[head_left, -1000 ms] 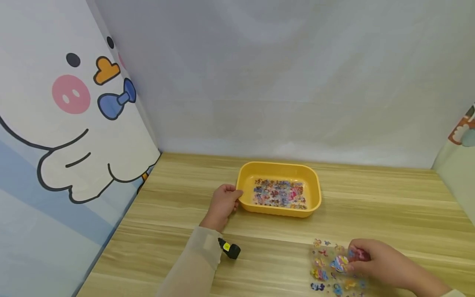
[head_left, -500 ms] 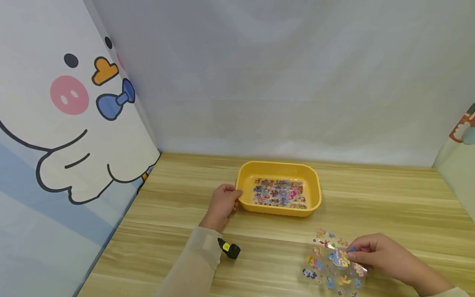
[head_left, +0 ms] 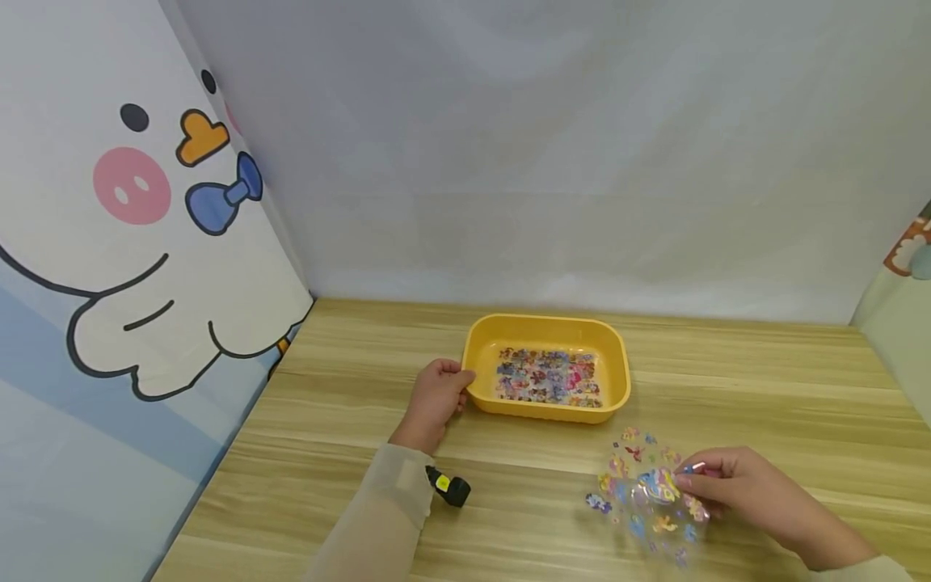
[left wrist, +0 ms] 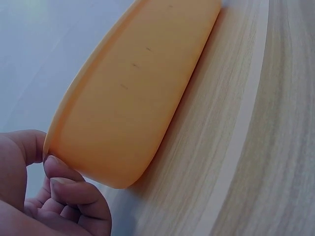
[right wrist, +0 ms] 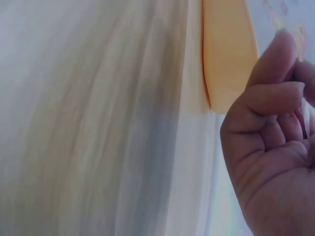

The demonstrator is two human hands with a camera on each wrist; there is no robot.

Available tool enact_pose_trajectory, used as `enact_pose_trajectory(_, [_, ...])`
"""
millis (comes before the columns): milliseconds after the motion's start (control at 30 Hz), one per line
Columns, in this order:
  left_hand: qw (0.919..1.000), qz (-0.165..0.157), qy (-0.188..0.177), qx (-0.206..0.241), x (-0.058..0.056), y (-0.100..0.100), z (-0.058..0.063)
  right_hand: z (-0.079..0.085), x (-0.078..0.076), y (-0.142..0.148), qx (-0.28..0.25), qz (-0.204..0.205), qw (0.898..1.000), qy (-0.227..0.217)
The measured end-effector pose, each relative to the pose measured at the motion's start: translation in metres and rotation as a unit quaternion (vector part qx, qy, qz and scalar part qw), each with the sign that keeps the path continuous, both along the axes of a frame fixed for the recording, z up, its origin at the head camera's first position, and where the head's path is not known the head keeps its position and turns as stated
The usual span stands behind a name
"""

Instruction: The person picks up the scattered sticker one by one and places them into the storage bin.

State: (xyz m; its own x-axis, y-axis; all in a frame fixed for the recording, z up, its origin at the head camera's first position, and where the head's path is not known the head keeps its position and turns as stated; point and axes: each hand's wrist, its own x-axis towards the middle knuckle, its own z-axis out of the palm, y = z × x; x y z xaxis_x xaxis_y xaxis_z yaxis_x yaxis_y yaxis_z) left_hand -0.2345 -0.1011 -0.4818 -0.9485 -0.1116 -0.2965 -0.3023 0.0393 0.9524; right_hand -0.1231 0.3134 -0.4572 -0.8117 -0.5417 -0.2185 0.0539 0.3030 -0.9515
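Note:
A yellow plastic tray [head_left: 545, 411] stands on the wooden table, its long side facing the person. My left hand [head_left: 435, 400] pinches the tray's left rim, thumb over the edge and fingers beneath, as the left wrist view shows on the tray wall [left wrist: 123, 98]. Inside the tray lies a clear sticker sheet [head_left: 549, 377] printed with small colourful figures. My right hand [head_left: 742, 493] pinches the right edge of another transparent sticker sheet [head_left: 640, 521], held tilted in front of the tray. In the right wrist view, curled fingers of the right hand [right wrist: 270, 128] show near the tray's end.
The wooden table [head_left: 349, 485] reaches back to a pale grey curtain [head_left: 545, 162]. On the left stands a panel [head_left: 145, 242] with a cartoon character. A black strap with a small block [head_left: 452, 489] sits at the left wrist.
My right hand has raised its sticker sheet off the table, moving it slightly away from the person and tilting it. The left hand keeps its hold on the tray, which has stayed put.

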Motion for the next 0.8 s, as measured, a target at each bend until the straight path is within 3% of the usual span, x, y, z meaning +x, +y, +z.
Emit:
enact_pose_trajectory(233, [1.0,0.0,-0.003,-0.003,0.0,0.0,0.001,0.001,-0.009,-0.01,0.011,-0.058,0.998,0.021])
enact_pose_trajectory(533, [1.0,-0.001,-0.004,-0.008,0.0,-0.001,0.001,0.01,-0.033,-0.03,0.001,-0.12,0.992,0.033])
enact_pose_trajectory(800, [0.9999,-0.005,-0.004,-0.008,0.001,0.0,0.002,0.023,-0.059,-0.05,0.023,-0.14,0.987,0.075])
